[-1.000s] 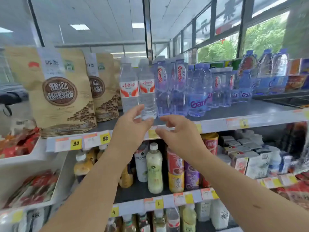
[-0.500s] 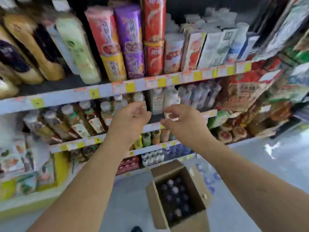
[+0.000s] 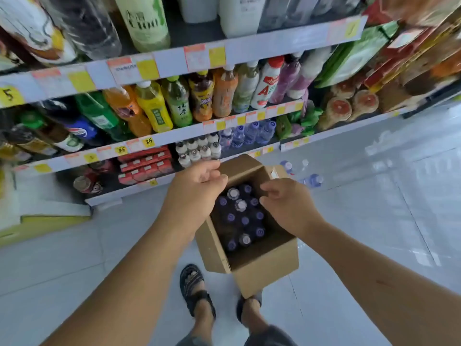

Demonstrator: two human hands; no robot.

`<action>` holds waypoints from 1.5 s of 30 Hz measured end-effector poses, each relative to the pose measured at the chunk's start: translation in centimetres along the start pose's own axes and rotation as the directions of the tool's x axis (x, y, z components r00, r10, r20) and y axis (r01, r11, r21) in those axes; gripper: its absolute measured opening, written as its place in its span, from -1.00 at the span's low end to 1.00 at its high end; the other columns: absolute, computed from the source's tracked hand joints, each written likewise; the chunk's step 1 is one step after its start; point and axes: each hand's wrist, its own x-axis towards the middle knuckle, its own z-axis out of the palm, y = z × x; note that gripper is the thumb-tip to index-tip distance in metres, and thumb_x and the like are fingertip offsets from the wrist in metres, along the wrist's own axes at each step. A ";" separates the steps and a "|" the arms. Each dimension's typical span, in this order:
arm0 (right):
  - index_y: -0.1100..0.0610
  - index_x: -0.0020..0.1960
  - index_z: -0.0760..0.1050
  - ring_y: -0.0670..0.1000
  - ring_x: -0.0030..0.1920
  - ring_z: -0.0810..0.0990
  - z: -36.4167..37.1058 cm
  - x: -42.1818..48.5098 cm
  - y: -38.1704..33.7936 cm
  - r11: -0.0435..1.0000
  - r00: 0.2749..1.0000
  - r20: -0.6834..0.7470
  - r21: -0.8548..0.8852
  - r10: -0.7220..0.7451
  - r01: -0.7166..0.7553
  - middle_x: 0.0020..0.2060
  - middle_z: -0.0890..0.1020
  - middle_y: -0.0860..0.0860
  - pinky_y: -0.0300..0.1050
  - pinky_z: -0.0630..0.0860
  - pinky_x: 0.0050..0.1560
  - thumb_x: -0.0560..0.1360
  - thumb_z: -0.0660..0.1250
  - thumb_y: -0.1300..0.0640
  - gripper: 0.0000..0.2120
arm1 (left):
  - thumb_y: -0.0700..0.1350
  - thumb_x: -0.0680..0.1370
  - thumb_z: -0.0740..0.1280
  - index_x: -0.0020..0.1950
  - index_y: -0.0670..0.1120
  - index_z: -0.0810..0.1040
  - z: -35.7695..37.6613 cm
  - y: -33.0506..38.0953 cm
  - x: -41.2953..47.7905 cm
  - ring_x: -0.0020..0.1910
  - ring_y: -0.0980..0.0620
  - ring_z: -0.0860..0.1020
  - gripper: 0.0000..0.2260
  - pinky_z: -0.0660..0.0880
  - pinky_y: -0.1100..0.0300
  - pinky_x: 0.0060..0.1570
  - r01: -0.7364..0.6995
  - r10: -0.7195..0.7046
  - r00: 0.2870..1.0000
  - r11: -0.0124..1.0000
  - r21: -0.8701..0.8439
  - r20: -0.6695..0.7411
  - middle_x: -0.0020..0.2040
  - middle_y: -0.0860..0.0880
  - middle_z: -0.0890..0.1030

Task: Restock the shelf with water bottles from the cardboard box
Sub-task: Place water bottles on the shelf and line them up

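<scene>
The cardboard box point(image 3: 269, 268) stands open on the floor point(image 3: 374, 221), just in front of the shelf point(image 3: 179, 133). Water bottles point(image 3: 240, 217) stand upright inside it. The left hand point(image 3: 197, 188) and right hand point(image 3: 287, 208) hover above the box, the 2 of them empty, fingers loosely curled.

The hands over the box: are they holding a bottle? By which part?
Nothing yet. The left hand and right hand are empty above the water bottles in the cardboard box.
</scene>
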 end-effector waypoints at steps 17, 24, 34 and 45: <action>0.10 0.26 0.48 0.20 0.15 0.54 25.1 20.0 17.7 0.915 0.965 0.259 -0.381 -0.030 0.130 0.22 0.50 0.18 -0.01 0.51 0.16 0.51 0.37 0.07 -0.66 | 0.04 0.35 0.38 0.02 0.28 0.65 8.3 -20.8 11.9 0.05 0.20 0.66 -0.73 0.57 0.03 0.11 0.076 -0.098 0.989 0.980 -0.183 -0.113 0.01 0.21 0.70; 0.16 0.20 0.48 0.20 0.11 0.55 27.2 20.8 18.8 0.881 0.976 0.203 -0.443 -0.080 0.164 0.14 0.54 0.19 -0.05 0.47 0.01 0.51 0.27 0.18 -0.74 | -0.01 0.43 0.39 0.07 0.22 0.66 8.0 -22.0 13.0 0.04 0.19 0.66 -0.76 0.58 0.02 0.08 0.082 -0.102 0.990 0.976 -0.201 -0.094 0.01 0.20 0.70; 0.04 0.09 0.59 0.12 -0.04 0.57 11.3 9.2 8.1 0.952 0.975 -0.031 -0.226 -0.220 0.207 0.01 0.55 0.05 -0.20 0.37 -0.12 0.36 0.41 0.13 -0.71 | -0.18 0.56 0.37 0.12 0.22 0.64 7.0 -13.4 6.1 0.06 0.28 0.61 -0.70 0.53 0.15 0.11 0.088 -0.095 0.993 0.991 -0.098 -0.063 0.06 0.21 0.68; 0.03 -0.25 0.59 0.04 -0.31 0.49 -21.1 -11.1 -15.2 0.800 0.819 -0.115 -0.325 -0.563 0.504 -0.36 0.57 -0.01 -0.17 0.46 -0.31 0.30 0.42 0.05 -0.93 | -0.06 0.36 0.49 0.44 0.21 0.35 2.8 10.5 -10.6 0.20 0.50 0.44 -0.32 0.41 0.48 0.11 -0.300 0.296 0.944 0.954 0.000 0.148 0.20 0.44 0.54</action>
